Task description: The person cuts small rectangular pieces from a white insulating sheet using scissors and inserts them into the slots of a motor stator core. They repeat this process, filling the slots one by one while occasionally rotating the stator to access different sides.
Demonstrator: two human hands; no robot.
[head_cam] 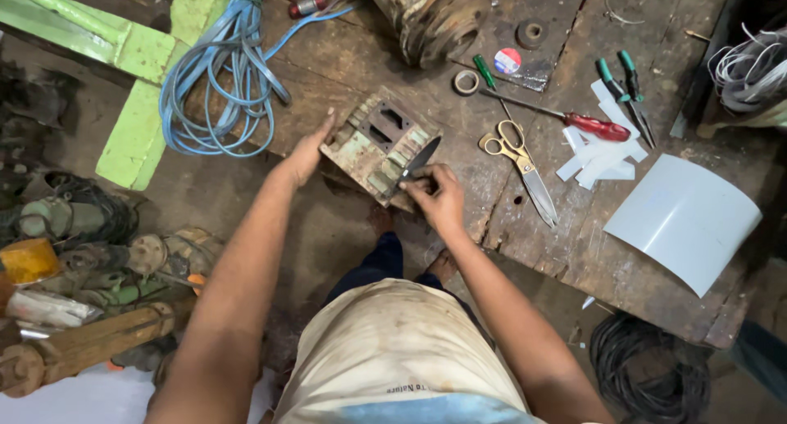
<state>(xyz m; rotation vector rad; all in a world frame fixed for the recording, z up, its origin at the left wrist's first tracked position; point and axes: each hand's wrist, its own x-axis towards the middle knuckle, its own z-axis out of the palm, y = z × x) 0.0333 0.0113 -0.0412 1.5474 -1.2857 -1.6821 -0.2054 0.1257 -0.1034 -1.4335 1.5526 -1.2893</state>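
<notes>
The person's left hand (307,155) lies with open palm and spread fingers against the left side of a worn, greenish metal block (379,145) with rectangular slots cut in its top face; the grip there is a flat steadying press, not a closed clasp. The block sits tilted at the near edge of a rough wooden bench (607,260), partly overhanging it. The right hand (436,194) is clenched around the handle of a dark blade tool (416,163), possibly a knife or scraper, though the view is too small to be sure; its tip rests on the block's near right edge. Just to the right of the block lie gold-handled scissors (518,163), points toward the person. Beyond them a red-handled screwdriver (566,116) lies across the bench, with a green-handled screwdriver (485,71) and a small roll of tape (466,82) near its tip. Further right are green-handled pliers (630,92), a pile of white paper strips (597,157) and a curved white sheet (684,219). A rusty cylindrical motor body (426,14) stands at the far side of the bench, well apart from the block. A coil of blue cable (221,79) lies to the left over a green-painted frame (135,63). Scrap motor parts (90,243) are heaped on the floor at the left, and a coil of black wire (648,375) lies at lower right.
</notes>
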